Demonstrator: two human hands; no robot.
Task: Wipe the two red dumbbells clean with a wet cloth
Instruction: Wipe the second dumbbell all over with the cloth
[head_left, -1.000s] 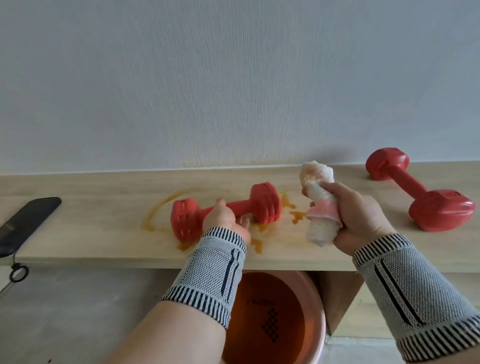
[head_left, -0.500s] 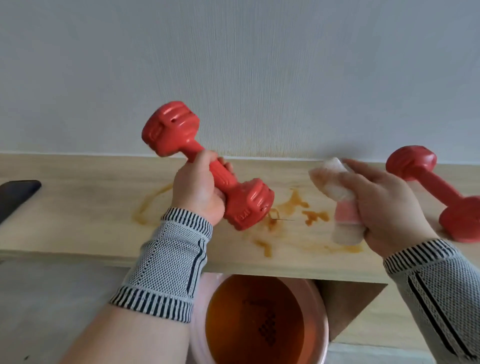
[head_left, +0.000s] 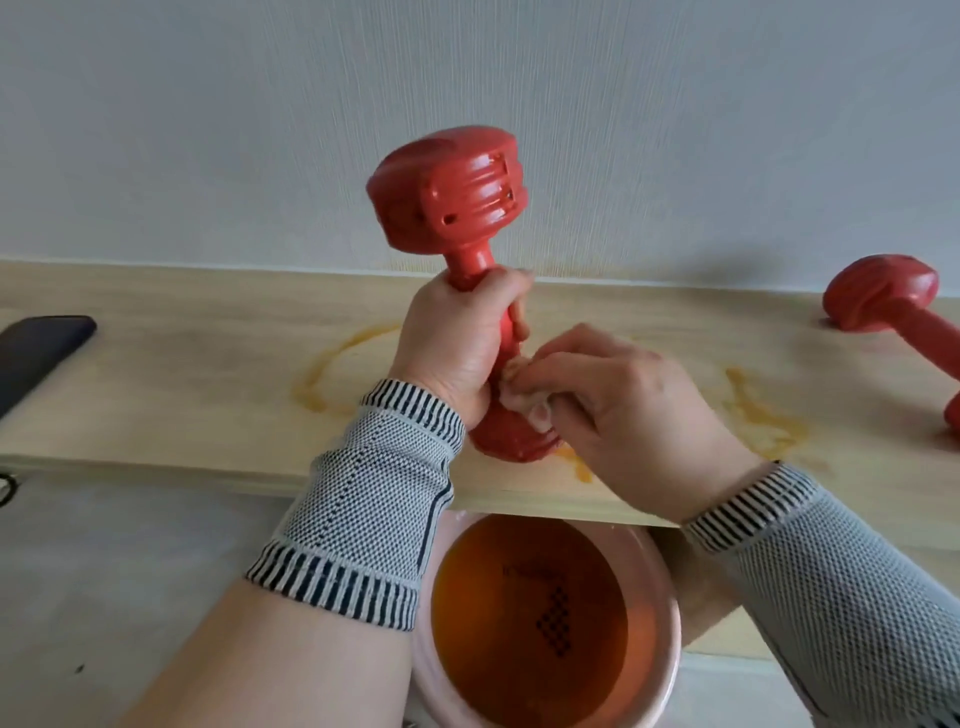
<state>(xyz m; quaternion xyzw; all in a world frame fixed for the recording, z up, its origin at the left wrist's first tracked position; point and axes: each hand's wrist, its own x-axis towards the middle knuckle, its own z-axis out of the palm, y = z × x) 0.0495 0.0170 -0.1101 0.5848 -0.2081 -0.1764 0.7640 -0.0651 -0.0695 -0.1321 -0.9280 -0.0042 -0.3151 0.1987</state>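
My left hand (head_left: 457, 343) grips the handle of a red dumbbell (head_left: 449, 192) and holds it nearly upright above the wooden shelf (head_left: 171, 395). Its lower head (head_left: 511, 439) sits just over the shelf's front edge. My right hand (head_left: 623, 395) holds a pale wet cloth (head_left: 522, 397) bunched against the lower handle and lower head; most of the cloth is hidden under my fingers. The second red dumbbell (head_left: 883, 306) lies on the shelf at the far right, partly cut off by the frame edge.
Orange-brown liquid stains (head_left: 758, 415) mark the shelf left and right of the held dumbbell. A pink basin (head_left: 665, 582) of orange water stands on the floor below the shelf edge. A dark phone (head_left: 36, 348) lies at the shelf's left end. A white wall rises behind.
My left hand has lifted the dumbbell off the shelf and swung it upright. My right hand has brought the cloth leftward onto the dumbbell's lower part.
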